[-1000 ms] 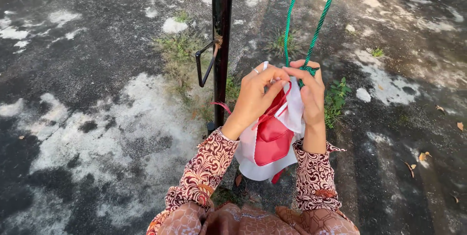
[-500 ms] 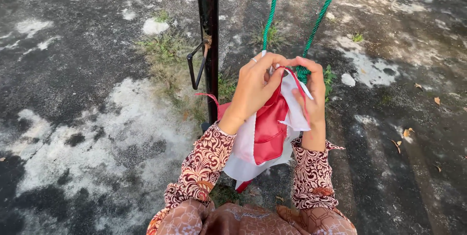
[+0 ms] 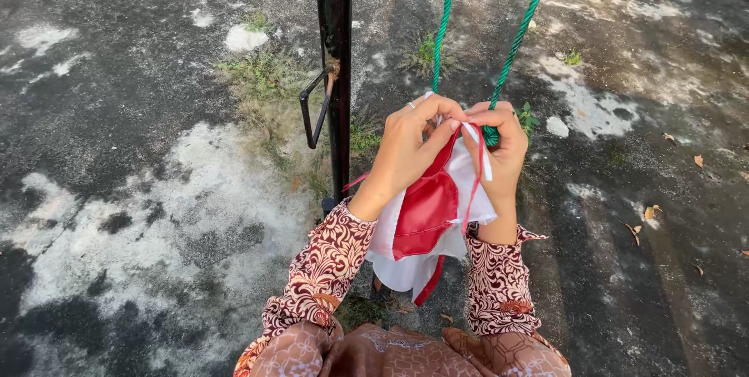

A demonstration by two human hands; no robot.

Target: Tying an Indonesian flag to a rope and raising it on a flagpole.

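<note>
You have no package, label, sign or screen anywhere around your grip.

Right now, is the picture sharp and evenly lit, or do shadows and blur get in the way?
Head view: soft daylight, no glare; long faint shadow bands cross the ground on the right. The left hand, right hand, red and white cloth, green rope and black pole are all sharp. Straight lines bend slightly toward the edges.
</note>
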